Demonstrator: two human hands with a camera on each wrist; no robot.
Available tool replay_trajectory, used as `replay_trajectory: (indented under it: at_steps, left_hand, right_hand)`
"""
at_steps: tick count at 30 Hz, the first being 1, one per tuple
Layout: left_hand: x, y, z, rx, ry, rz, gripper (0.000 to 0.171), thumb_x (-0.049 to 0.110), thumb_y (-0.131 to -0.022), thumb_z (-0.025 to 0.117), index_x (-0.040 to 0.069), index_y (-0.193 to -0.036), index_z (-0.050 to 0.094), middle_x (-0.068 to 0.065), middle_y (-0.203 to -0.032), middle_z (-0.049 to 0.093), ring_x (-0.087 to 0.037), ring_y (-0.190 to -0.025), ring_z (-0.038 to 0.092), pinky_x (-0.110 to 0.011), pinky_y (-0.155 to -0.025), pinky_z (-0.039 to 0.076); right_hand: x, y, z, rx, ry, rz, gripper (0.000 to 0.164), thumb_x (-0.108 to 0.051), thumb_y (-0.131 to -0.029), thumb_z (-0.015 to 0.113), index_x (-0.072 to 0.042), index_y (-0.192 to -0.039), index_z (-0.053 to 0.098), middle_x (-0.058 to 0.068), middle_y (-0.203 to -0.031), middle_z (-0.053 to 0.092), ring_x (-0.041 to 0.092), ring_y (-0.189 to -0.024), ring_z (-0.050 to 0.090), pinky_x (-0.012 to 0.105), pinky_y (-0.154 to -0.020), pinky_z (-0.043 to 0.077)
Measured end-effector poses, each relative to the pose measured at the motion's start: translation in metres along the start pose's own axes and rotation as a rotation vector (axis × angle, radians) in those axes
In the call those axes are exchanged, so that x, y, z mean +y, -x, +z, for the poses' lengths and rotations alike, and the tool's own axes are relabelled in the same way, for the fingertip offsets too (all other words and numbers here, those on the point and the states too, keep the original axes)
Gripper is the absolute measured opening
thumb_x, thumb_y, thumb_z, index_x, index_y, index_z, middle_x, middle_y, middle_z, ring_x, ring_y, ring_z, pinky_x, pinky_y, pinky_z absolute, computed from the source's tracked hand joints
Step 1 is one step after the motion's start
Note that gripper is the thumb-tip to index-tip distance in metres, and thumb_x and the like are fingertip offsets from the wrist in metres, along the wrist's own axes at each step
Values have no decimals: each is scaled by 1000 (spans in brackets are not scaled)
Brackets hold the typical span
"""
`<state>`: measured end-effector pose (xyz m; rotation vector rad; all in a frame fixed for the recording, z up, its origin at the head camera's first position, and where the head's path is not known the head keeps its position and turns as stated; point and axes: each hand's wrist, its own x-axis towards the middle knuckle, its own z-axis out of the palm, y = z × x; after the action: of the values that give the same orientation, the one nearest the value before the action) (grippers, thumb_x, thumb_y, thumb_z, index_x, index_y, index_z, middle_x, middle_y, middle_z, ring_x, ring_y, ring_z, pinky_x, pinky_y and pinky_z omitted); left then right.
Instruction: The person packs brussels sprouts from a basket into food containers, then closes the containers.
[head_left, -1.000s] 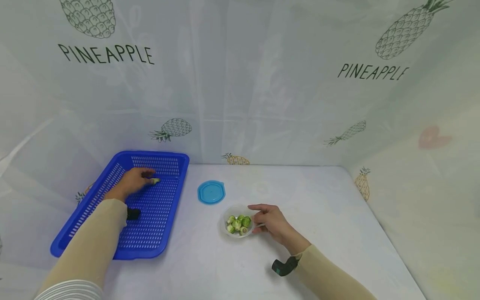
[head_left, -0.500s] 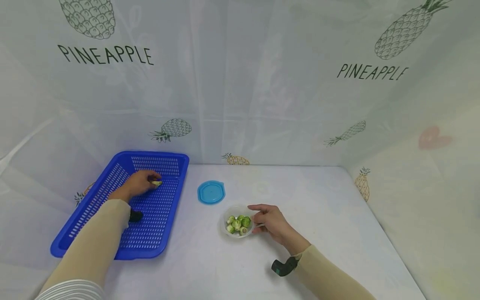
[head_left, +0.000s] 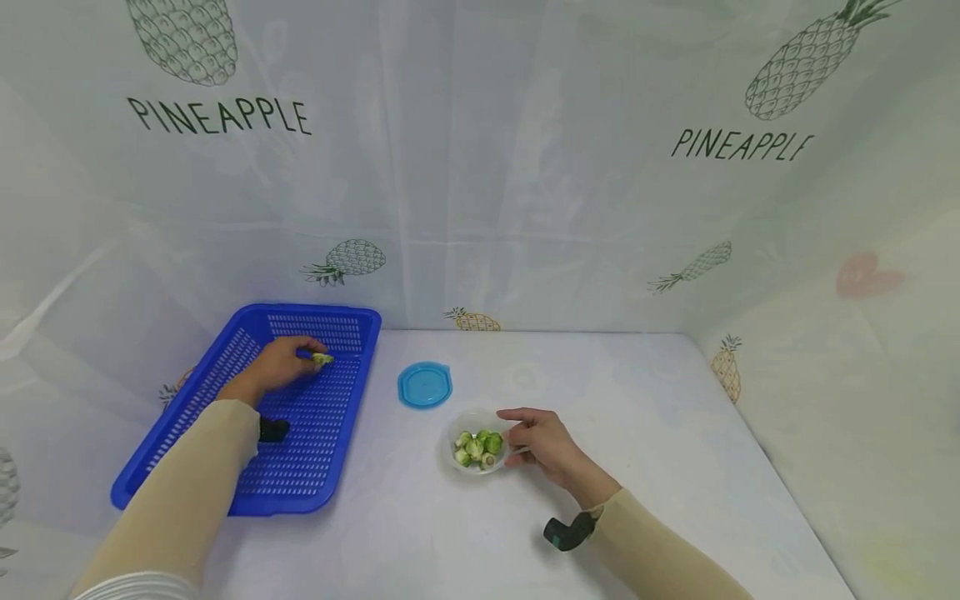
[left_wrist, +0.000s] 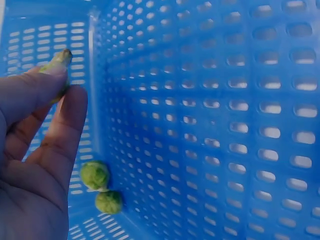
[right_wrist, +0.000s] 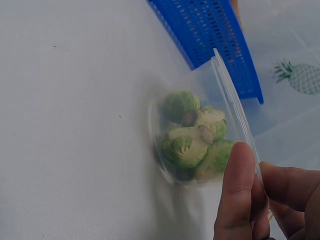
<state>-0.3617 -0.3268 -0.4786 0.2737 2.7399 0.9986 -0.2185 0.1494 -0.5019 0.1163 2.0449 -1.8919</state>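
My left hand [head_left: 277, 367] is inside the blue slotted basket [head_left: 300, 483], pinching a Brussels sprout [left_wrist: 59, 64] between thumb and fingers. Its trimmed stem end points up in the left wrist view. Below that hand, two green Brussels sprouts [left_wrist: 96, 175] lie in the basket's corner. On the table, my right hand [head_left: 546, 443] grips the rim of a clear round plastic container [right_wrist: 192, 80], thumb and fingers on either side of the edge. Several Brussels sprouts [head_left: 476, 448] sit at the bottom of this container.
A light blue lid [head_left: 424, 385] lies on the white table [head_left: 615, 400], between basket and container. White sheeting [head_left: 525, 208] printed with pineapples hangs behind the table and along its sides. The basket's raised walls surround my left hand.
My left hand has shifted a little to the right in the basket, with the Brussels sprout pinched throughout. The right hand and the container have stayed in place.
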Motion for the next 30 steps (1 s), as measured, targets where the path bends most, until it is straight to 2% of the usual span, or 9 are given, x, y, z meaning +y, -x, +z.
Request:
replay_trajectory:
  at_steps: [4, 7, 11, 14, 18, 23, 30]
  left_hand:
    - [6, 7, -4, 5, 38, -23, 35, 17, -101, 67, 6, -135, 68, -27, -143, 59, -44, -127, 55, -64, -104, 46]
    - [12, 12, -6, 19, 81, -7, 37, 21, -102, 69, 6, -135, 68, -25, -143, 60, -43, -129, 55, -65, -107, 45]
    - [20, 20, -8, 56, 113, 38, 36, 23, -103, 70, 4, -134, 69, -24, -139, 63, -42, -127, 60, -61, -105, 49]
    - [26, 26, -8, 74, 134, 60, 40, 21, -104, 69, 3, -139, 65, -24, -142, 62, -42, -130, 58, -59, -105, 51]
    - [34, 35, -10, 83, 191, 56, 47, 20, -104, 69, 3, -146, 58, -24, -148, 57, -43, -135, 54, -61, -109, 48]
    - [43, 45, -10, 102, 271, 38, 46, 25, -103, 71, 5, -143, 61, -22, -148, 57, -41, -134, 56, -61, -113, 45]
    - [60, 61, -6, 139, 364, 70, 48, 28, -102, 72, 5, -143, 61, -19, -148, 57, -36, -136, 54, -57, -113, 45]
  right_hand:
    - [0, 0, 1, -1, -1, 0, 51, 5, -93, 62, 2, -144, 61, 4, -82, 59, 16, -75, 58, 31, -67, 63]
    - [1, 0, 1, -3, 0, -2, 52, 5, -93, 61, 2, -145, 61, 4, -82, 58, 16, -74, 57, 31, -67, 63]
    - [2, 0, 2, -9, -1, 2, 52, 5, -93, 61, 2, -145, 61, 4, -81, 58, 17, -75, 56, 31, -68, 63]
    - [2, 0, 2, -15, -2, -1, 52, 5, -93, 61, 2, -144, 61, 4, -81, 59, 17, -75, 56, 33, -68, 64]
    - [1, 0, 3, -17, -3, -8, 51, 5, -92, 62, 1, -143, 63, 5, -82, 61, 17, -74, 57, 34, -68, 64]
    - [1, -1, 4, -13, -4, -2, 51, 5, -92, 62, 0, -142, 64, 5, -81, 61, 17, -74, 58, 32, -68, 63]
    - [-1, 1, 4, -15, 1, -7, 51, 5, -92, 62, 0, -143, 63, 5, -82, 61, 17, -74, 58, 33, -68, 64]
